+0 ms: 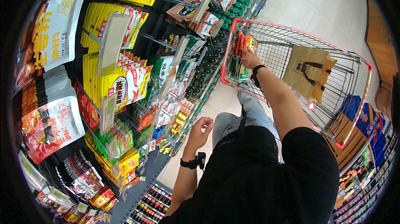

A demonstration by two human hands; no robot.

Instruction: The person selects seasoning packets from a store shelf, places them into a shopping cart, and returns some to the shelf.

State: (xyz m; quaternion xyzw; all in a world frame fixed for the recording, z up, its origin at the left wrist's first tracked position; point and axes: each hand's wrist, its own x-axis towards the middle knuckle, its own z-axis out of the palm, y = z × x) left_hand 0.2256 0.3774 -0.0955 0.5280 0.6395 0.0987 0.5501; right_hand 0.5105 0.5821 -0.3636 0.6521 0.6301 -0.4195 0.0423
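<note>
My right hand [250, 59] reaches into the far end of a wire shopping cart [270, 47] with a pink-red rim. Its fingers rest against red and orange food packets [250, 43]; whether they grip one is hidden. Below that hand, a green-and-red packet [244, 73] shows through the wires. My left hand [201, 133] hangs beside the shelf rack with loosely curled fingers, a gap by the thumb and nothing held. Each wrist wears a black strap. A brown paper bag [300, 71] with dark handles leans in the cart's nearer part.
Seasoning packets [125, 88] hang from metal hooks with price-tag holders along the left. Dark-capped bottles [206, 64] and green-capped jars [245, 0] line the shelves beyond. Pale tiled floor [315, 2] extends past the cart. A wooden slatted display [340, 135] stands close to the cart handle.
</note>
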